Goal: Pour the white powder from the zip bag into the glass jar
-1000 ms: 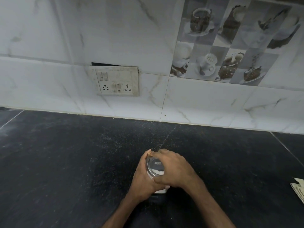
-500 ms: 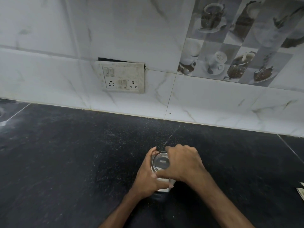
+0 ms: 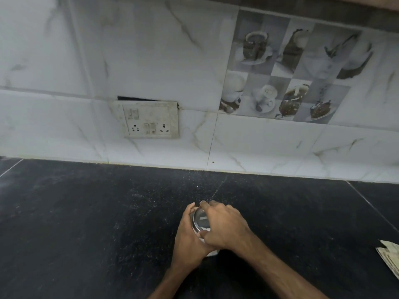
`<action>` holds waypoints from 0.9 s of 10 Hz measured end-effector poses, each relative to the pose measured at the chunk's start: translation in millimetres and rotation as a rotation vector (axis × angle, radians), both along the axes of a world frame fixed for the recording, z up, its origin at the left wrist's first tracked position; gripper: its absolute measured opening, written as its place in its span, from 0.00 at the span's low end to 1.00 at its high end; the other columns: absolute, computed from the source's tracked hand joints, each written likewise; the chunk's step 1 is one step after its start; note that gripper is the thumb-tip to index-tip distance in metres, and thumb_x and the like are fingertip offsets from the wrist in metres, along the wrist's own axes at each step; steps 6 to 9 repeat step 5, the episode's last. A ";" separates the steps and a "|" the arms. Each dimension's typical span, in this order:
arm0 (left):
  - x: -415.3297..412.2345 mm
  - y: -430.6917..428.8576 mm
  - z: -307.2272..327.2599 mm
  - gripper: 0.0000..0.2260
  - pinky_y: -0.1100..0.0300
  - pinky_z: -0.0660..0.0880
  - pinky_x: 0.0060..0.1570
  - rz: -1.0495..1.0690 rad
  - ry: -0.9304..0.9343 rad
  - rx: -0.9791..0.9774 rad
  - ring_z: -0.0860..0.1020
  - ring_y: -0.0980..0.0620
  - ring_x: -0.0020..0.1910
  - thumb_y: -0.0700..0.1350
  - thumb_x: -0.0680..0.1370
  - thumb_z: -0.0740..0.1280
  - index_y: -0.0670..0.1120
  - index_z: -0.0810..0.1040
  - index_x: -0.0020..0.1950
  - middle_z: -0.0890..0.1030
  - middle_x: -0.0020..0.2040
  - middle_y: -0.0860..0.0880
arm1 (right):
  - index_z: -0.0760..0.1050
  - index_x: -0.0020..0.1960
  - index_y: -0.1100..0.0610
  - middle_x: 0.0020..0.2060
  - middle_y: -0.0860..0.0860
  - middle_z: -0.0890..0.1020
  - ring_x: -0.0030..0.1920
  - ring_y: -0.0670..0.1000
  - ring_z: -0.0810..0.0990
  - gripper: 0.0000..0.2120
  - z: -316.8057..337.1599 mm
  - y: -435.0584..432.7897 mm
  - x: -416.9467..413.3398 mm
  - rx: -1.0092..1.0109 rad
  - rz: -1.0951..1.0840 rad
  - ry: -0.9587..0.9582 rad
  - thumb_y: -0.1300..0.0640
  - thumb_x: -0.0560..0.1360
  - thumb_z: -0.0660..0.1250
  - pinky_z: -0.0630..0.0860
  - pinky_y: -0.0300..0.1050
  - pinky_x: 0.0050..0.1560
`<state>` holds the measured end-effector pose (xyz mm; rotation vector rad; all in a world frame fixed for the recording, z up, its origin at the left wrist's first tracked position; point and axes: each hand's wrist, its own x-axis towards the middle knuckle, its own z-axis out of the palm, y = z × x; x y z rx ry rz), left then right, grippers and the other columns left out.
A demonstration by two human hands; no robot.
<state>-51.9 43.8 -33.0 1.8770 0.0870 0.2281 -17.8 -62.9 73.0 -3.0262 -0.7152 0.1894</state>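
Observation:
A small glass jar [image 3: 212, 252] with white powder inside stands on the black counter [image 3: 86, 223], mostly hidden by my hands. A shiny metal lid [image 3: 200, 220] sits on top of it. My left hand [image 3: 190, 240] wraps around the jar's body from the left. My right hand [image 3: 224, 228] lies over the lid, its fingers and thumb curled round the lid's rim. A crumpled clear bag [image 3: 390, 257] lies at the right edge of the counter; I cannot tell whether it is the zip bag.
A white marble-tiled wall [image 3: 259, 143] rises behind the counter, with a socket and switch plate [image 3: 150, 120] left of centre and a decorated tile of cups at the upper right. Fine white specks dust the counter beyond the jar.
My right hand has shifted round on the lid, with the fingers in a new position. The camera has tilted up, so more wall shows. The jar stays in place.

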 end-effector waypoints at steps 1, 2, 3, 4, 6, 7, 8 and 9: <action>24.2 2.5 6.6 0.45 0.51 0.75 0.66 0.058 0.010 0.035 0.75 0.54 0.67 0.60 0.65 0.76 0.53 0.59 0.76 0.74 0.70 0.54 | 0.61 0.76 0.53 0.67 0.55 0.74 0.60 0.59 0.78 0.36 -6.7 5.7 13.0 0.065 -0.079 -0.029 0.43 0.73 0.69 0.75 0.54 0.61; 49.0 9.8 13.3 0.44 0.48 0.76 0.64 0.057 0.056 0.070 0.76 0.51 0.65 0.63 0.64 0.72 0.54 0.58 0.75 0.75 0.70 0.51 | 0.63 0.74 0.52 0.68 0.54 0.72 0.59 0.59 0.79 0.33 -9.3 10.4 30.0 0.128 -0.138 -0.048 0.42 0.74 0.68 0.76 0.55 0.61; 69.4 16.1 21.2 0.47 0.48 0.76 0.64 0.003 0.081 0.114 0.76 0.50 0.66 0.62 0.62 0.74 0.54 0.55 0.76 0.74 0.71 0.49 | 0.64 0.73 0.52 0.67 0.55 0.73 0.59 0.59 0.80 0.31 -7.7 11.9 44.2 0.198 -0.163 -0.051 0.42 0.75 0.68 0.77 0.54 0.61; 73.0 25.4 33.9 0.61 0.44 0.68 0.72 -0.111 0.084 0.147 0.68 0.47 0.74 0.59 0.58 0.81 0.51 0.47 0.80 0.67 0.76 0.47 | 0.63 0.74 0.54 0.66 0.57 0.74 0.61 0.59 0.78 0.37 9.6 9.0 46.0 0.181 -0.151 -0.041 0.37 0.73 0.70 0.76 0.54 0.61; 56.3 33.4 49.1 0.68 0.41 0.49 0.79 -0.137 -0.027 0.333 0.43 0.50 0.81 0.66 0.57 0.80 0.52 0.37 0.80 0.48 0.83 0.49 | 0.63 0.75 0.55 0.68 0.57 0.74 0.67 0.58 0.74 0.42 41.4 -1.9 37.8 0.253 -0.111 -0.293 0.30 0.71 0.66 0.72 0.54 0.67; 56.3 33.4 49.1 0.68 0.41 0.49 0.79 -0.137 -0.027 0.333 0.43 0.50 0.81 0.66 0.57 0.80 0.52 0.37 0.80 0.48 0.83 0.49 | 0.63 0.75 0.55 0.68 0.57 0.74 0.67 0.58 0.74 0.42 41.4 -1.9 37.8 0.253 -0.111 -0.293 0.30 0.71 0.66 0.72 0.54 0.67; 56.3 33.4 49.1 0.68 0.41 0.49 0.79 -0.137 -0.027 0.333 0.43 0.50 0.81 0.66 0.57 0.80 0.52 0.37 0.80 0.48 0.83 0.49 | 0.63 0.75 0.55 0.68 0.57 0.74 0.67 0.58 0.74 0.42 41.4 -1.9 37.8 0.253 -0.111 -0.293 0.30 0.71 0.66 0.72 0.54 0.67; 56.3 33.4 49.1 0.68 0.41 0.49 0.79 -0.137 -0.027 0.333 0.43 0.50 0.81 0.66 0.57 0.80 0.52 0.37 0.80 0.48 0.83 0.49 | 0.63 0.75 0.55 0.68 0.57 0.74 0.67 0.58 0.74 0.42 41.4 -1.9 37.8 0.253 -0.111 -0.293 0.30 0.71 0.66 0.72 0.54 0.67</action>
